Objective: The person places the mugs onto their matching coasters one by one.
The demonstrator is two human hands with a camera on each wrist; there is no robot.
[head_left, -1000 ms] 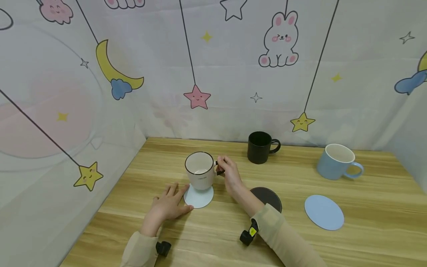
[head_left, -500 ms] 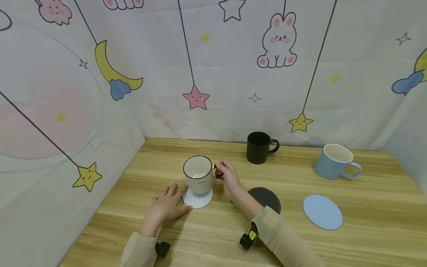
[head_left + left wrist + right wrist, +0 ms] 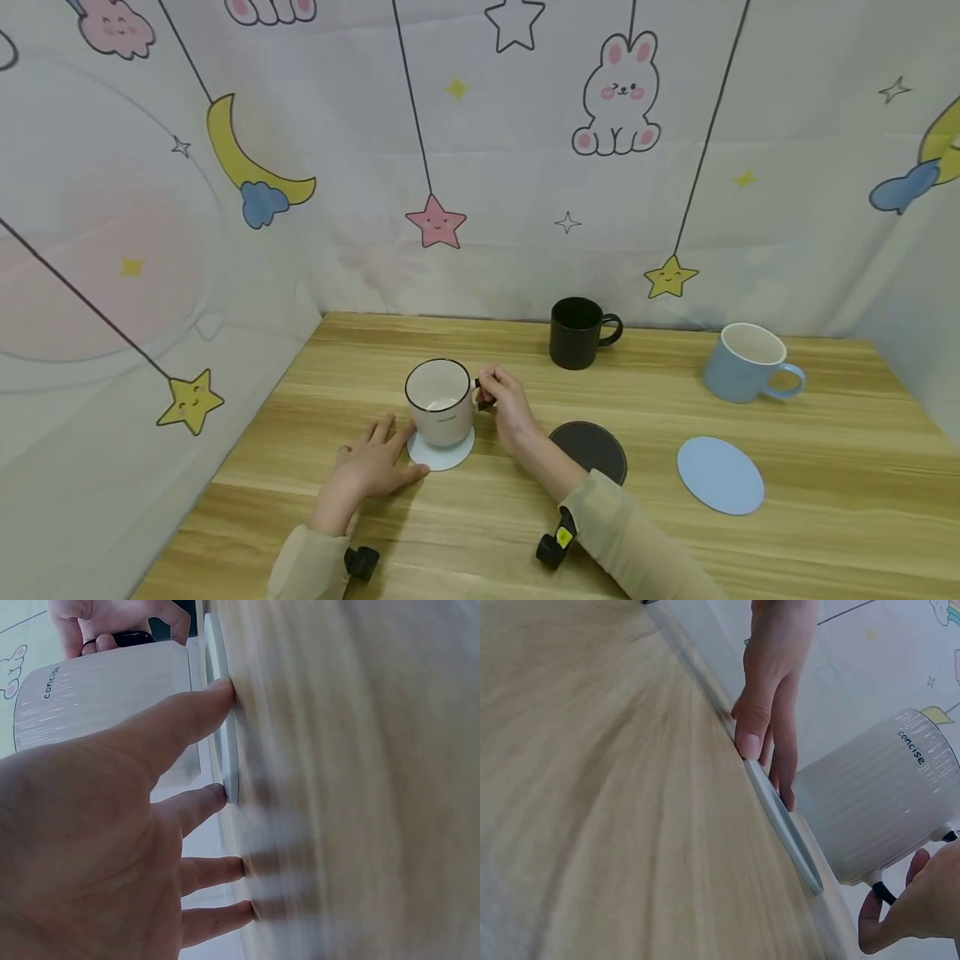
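In the head view, a white mug (image 3: 442, 408) with a black rim is upright over a round white coaster (image 3: 441, 457). My right hand (image 3: 510, 408) grips the mug by its black-and-white handle. Both wrist views show a thin gap between the mug's base and the coaster (image 3: 784, 825). My left hand (image 3: 375, 462) is spread on the table, its thumb and index fingertip touching the coaster's edge. The word "concise" is on the mug's side (image 3: 112, 697) in the left wrist view.
A black mug (image 3: 573, 337) stands at the back, and a light blue mug (image 3: 741, 367) is to its right. A black coaster (image 3: 592, 450), partly behind my right forearm, and a light blue coaster (image 3: 720, 475) lie on the wooden table (image 3: 487, 533). A printed cloth (image 3: 510, 192) hangs behind.
My right hand has lowered the white mug toward the white coaster. My left hand keeps its place at the coaster's edge. The head view has shifted slightly.
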